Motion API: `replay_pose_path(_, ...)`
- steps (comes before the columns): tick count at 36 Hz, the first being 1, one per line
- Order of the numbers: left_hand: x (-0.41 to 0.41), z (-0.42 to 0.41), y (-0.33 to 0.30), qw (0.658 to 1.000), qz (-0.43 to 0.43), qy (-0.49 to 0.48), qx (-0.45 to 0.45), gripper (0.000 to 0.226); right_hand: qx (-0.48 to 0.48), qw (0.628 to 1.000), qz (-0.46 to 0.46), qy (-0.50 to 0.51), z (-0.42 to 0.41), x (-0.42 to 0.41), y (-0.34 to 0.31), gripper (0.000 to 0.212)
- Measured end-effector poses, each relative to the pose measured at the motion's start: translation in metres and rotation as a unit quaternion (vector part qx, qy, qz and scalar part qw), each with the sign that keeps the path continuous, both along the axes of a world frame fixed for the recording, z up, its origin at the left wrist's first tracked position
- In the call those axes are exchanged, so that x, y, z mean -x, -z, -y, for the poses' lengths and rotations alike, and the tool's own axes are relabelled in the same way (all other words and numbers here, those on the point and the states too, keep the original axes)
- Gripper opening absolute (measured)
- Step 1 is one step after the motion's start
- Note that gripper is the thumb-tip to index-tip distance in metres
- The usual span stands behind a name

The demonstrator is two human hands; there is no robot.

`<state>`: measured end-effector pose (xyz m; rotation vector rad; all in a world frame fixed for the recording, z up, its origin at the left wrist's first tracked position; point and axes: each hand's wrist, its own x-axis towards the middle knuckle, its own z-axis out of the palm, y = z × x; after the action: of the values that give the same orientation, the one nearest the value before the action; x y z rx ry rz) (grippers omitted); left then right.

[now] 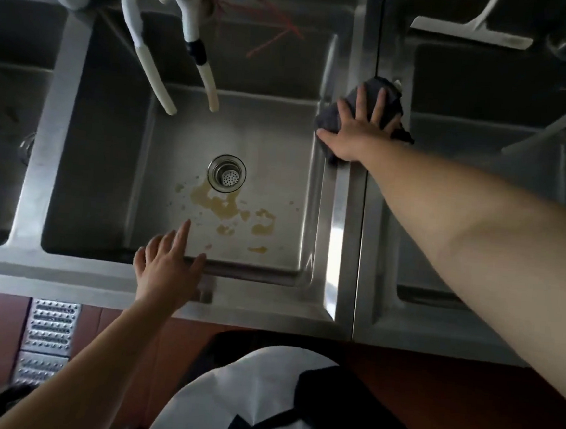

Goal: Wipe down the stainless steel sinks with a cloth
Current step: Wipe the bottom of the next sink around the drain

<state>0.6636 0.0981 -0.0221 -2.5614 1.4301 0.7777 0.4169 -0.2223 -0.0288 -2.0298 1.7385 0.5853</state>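
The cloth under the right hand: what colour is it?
Dark grey cloth, pressed flat by the right hand; seen in the head view.

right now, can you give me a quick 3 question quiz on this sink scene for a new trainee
1. True or false: the right hand presses the dark cloth flat on the divider between two sink basins.
2. Where do the yellowish stains lie? A) on the front rim B) on the middle basin's floor, near the drain strainer C) in the right basin
3. Fill in: the left hand rests on the sink's front ____ and holds nothing.

Key
1. True: the fingers are spread on top of the cloth.
2. B
3. rim
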Motion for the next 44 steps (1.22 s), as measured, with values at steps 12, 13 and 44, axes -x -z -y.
replay_pose_path(12, -0.037, 0.018, 0.025, 0.987, 0.005, 0.131, -0.091, 0.085, 0.038, 0.999, 0.021, 0.014, -0.065, 0.008, 0.001, 0.103)
replay_pose_path(13, -0.043, 0.020, 0.025, 0.985, 0.003, 0.142, -0.098, 0.087, 0.047, 0.999, 0.021, 0.018, -0.088, 0.009, 0.004, 0.106)
replay_pose_path(44, -0.259, 0.099, 0.011, 0.975, 0.022, 0.141, 0.168, 0.079, -0.182, 0.645, 0.545, 0.504, -0.239, -0.238, 0.019, 0.023)
